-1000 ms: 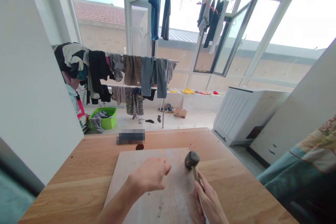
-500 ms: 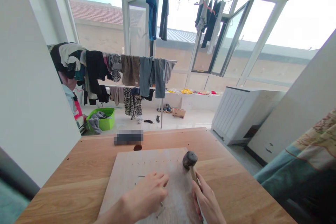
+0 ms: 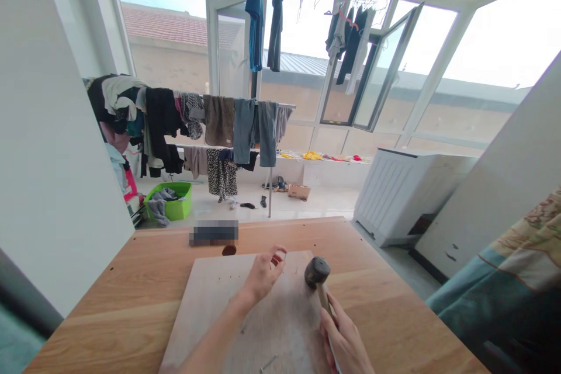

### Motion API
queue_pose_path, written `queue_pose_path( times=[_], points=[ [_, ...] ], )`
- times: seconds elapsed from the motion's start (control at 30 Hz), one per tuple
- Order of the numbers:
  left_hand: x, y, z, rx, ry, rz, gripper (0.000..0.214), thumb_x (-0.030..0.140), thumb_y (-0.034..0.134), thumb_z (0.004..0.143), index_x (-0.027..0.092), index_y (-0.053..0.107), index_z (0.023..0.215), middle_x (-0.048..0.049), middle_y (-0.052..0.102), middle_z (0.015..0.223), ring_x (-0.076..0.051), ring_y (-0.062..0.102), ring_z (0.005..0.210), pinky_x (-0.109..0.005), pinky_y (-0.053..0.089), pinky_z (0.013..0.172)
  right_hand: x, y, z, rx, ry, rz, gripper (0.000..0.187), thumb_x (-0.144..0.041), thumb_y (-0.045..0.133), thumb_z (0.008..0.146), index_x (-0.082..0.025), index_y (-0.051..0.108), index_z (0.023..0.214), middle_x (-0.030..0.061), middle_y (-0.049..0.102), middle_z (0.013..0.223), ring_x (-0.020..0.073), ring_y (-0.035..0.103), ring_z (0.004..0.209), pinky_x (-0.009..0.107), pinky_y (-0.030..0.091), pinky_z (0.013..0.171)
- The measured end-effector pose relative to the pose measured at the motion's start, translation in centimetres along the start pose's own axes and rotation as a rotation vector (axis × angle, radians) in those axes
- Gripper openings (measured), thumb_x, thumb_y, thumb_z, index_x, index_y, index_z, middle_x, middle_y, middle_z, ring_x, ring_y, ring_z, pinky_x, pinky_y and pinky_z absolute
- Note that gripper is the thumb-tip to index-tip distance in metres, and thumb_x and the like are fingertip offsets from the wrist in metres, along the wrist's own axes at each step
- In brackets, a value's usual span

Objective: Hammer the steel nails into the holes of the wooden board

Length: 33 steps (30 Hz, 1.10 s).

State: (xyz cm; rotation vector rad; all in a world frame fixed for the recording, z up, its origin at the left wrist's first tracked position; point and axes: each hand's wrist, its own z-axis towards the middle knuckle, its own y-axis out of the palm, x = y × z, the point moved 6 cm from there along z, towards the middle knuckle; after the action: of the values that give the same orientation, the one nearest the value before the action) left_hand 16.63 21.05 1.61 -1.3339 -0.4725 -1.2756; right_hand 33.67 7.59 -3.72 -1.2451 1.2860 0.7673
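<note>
My left hand is raised over the far part of a pale wooden board, thumb and fingertips pinched on a thin nail. Around the handle of a black-headed rubber mallet wraps my right hand, at the board's right side. The mallet's head is at the board's right edge, to the right of my left hand. Loose on the board lie a nail near the front and another nail beside my left forearm. A row of small marks or nail tips runs along the far part, partly hidden by my hand.
The board lies on a wooden table. A blurred-out dark object and a dark round spot are beyond it. Past the table are a laundry rack, a green basin and a white washing machine; a curtain hangs at right.
My left hand has moved up and away from me, from the middle of the board to its far part, and the nail now shows in its fingertips. The mallet stays nearly still.
</note>
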Motion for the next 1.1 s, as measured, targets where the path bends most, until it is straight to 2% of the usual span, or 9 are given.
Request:
queue_pose_path(
  times=[0.1,0.2,0.6,0.83,0.97,1.1],
  points=[
    [-1.5,1.4,0.1,0.011,-0.004,-0.017,0.020,0.018,0.053,0.082,0.021,0.064,0.099,0.0020,0.065,0.076,-0.012,0.059,0.064,-0.021,0.045,0.063,0.1,-0.1,0.1,0.007,-0.002,0.021,0.069,-0.059,0.046,0.087,-0.015,0.041,0.140,-0.0091,0.045,0.049,0.0118,0.039,0.029,0.022,0.032,0.028],
    [-1.9,1.9,-0.3,-0.019,0.028,0.006,0.018,0.017,0.053,0.082,0.021,0.064,0.095,0.0018,0.065,0.076,-0.011,0.057,0.062,-0.021,0.045,0.064,0.0,-0.2,0.1,0.017,-0.023,0.022,0.068,-0.059,0.051,0.085,-0.014,0.047,0.136,-0.0085,0.046,0.048,0.0116,0.040,0.030,0.022,0.031,0.029],
    [-1.4,1.6,-0.4,-0.030,0.022,-0.006,0.014,0.019,0.054,0.083,0.019,0.066,0.091,-0.0013,0.070,0.081,-0.012,0.059,0.066,-0.020,0.046,0.063,0.5,-0.4,0.3,0.018,0.019,-0.034,0.072,-0.061,0.047,0.085,-0.013,0.045,0.138,-0.0078,0.049,0.047,0.0133,0.041,0.032,0.023,0.032,0.032],
    [-1.1,1.5,-0.5,-0.026,0.037,0.060,0.016,0.019,0.053,0.084,0.020,0.066,0.093,-0.0016,0.072,0.083,-0.014,0.061,0.067,-0.023,0.048,0.068,0.0,-0.9,0.1,0.019,0.004,-0.104,0.067,-0.064,0.044,0.086,-0.019,0.052,0.136,-0.0057,0.055,0.050,0.0165,0.051,0.035,0.025,0.037,0.036],
    [-0.6,1.4,-0.5,-0.035,0.051,0.129,0.019,0.014,0.053,0.079,0.020,0.067,0.091,-0.0011,0.071,0.084,-0.014,0.060,0.066,-0.023,0.048,0.068,-0.4,-0.6,-0.2,0.022,-0.024,-0.033,0.064,-0.062,0.047,0.086,-0.019,0.052,0.133,-0.0071,0.050,0.047,0.0155,0.046,0.032,0.025,0.037,0.035],
    [-0.4,1.3,-0.5,-0.020,0.057,0.130,0.015,0.016,0.054,0.079,0.020,0.066,0.088,-0.0014,0.069,0.083,-0.014,0.060,0.067,-0.024,0.049,0.069,-0.4,-0.5,-0.3,0.022,-0.005,0.028,0.069,-0.061,0.051,0.084,-0.016,0.047,0.137,-0.0075,0.048,0.051,0.0125,0.041,0.032,0.023,0.031,0.031]
  ],
)
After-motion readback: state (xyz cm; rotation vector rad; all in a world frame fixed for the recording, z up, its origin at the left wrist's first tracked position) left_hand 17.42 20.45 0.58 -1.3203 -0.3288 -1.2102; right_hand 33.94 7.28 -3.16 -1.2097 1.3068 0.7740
